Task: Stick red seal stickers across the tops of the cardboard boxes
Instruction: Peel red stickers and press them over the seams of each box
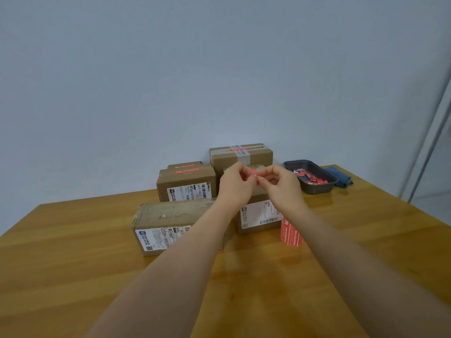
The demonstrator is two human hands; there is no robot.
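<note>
- Both hands are raised over the middle of the wooden table (73,240); the left hand (235,182) and right hand (280,184) pinch one red seal sticker (252,177) between thumbs and fingertips, seemingly peeling it off its backing.
- To do this well: probably start at one corner, keep the strip flat, and keep the glue side off the fingers.
- Cardboard boxes: five in view. The long box (168,223) nearest the front edge shows no seal; the box with two red seals (186,182) sits behind it.
- One sticker roll (290,234), upright just right of the boxes.
- One dark tray (317,189) of red scraps and one blue cloth (340,178), toward the far right corner.
</note>
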